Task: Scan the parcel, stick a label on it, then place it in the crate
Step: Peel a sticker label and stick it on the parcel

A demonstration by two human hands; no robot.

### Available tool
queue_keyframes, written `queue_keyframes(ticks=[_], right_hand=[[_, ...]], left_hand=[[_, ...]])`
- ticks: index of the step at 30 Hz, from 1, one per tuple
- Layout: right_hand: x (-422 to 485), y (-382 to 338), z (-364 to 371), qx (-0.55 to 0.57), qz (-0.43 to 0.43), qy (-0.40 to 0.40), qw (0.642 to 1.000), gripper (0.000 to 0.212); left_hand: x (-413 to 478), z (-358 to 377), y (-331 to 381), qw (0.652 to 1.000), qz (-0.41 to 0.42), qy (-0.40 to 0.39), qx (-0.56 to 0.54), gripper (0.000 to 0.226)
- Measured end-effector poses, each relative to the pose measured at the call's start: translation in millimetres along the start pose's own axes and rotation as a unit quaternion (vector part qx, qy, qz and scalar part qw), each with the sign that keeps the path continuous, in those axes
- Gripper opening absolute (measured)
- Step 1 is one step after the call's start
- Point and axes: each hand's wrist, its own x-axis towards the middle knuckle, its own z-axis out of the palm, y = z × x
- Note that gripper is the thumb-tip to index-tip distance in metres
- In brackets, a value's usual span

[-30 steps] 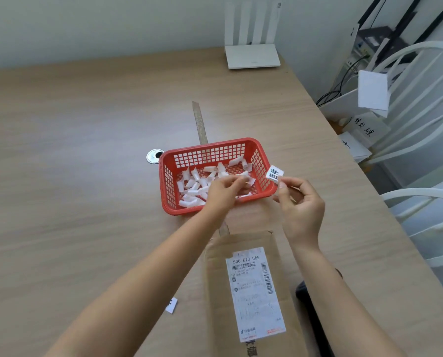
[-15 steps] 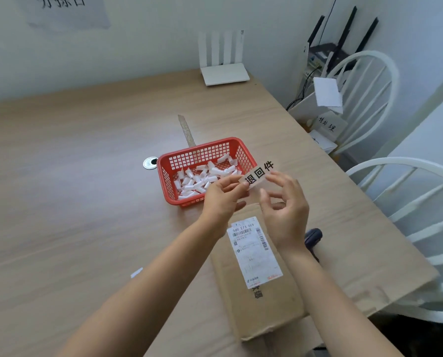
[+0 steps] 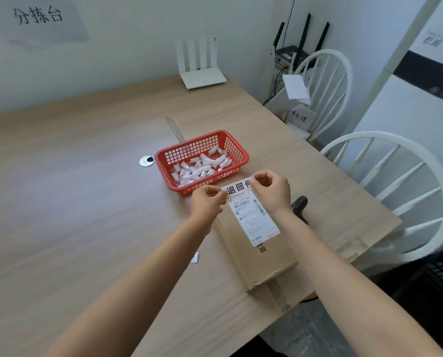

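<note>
Cardboard comes first in our view: the parcel (image 3: 253, 243) lies flat on the surface (image 3: 86, 202) just in front of us, its printed shipping slip (image 3: 253, 217) facing up. Over its far end we hold the label (image 3: 237, 187), a white strip with bold black characters, stretched between our two hands. Our left hand (image 3: 207, 199) pinches the strip's left end with thumb and fingertips closed on it; our right hand (image 3: 271, 189) pinches the right end the same way. The strip sits just above the shipping slip; whether it already touches the cardboard we cannot tell.

We judge the sticking step to be in hand. A dark handheld device, probably the scanner (image 3: 299, 204), rests beside the parcel behind our right wrist. Next we need to lower the strip level onto bare cardboard clear of the barcode, press it down end to end, then let go.

Beyond our hands stands the red basket (image 3: 163, 161) holding many small white rolled strips. A dark crate (image 3: 441, 276) shows at the lower right, off the surface's edge.
</note>
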Motion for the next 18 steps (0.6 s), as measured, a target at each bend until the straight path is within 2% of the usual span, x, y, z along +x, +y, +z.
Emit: queue_keyframes(ticks=[4, 9, 13, 18], right_hand=[[14.3, 8.1, 19.1, -0.05, 0.016, -0.021, 0.998, 0.004], [36.9, 20.2, 33.5, -0.115, 0.036, -0.038, 0.992, 0.006], [46.2, 32.0, 40.6, -0.157, 0.04, -0.051, 0.985, 0.01], [50.4, 41.9, 47.1, -0.184, 0.048, -0.063, 0.98, 0.016]], left_hand=[[19.9, 8.1, -14.5, 0.996, -0.03, 0.07, 0.041, 0.011], [49.2, 17.6, -27.3, 0.982, -0.048, 0.139, 0.117, 0.012], [62.8, 23.9, -35.8, 0.971, -0.056, 0.153, 0.174, 0.016], [71.0, 27.6, -44.2, 0.973, -0.051, 0.153, 0.166, 0.011]])
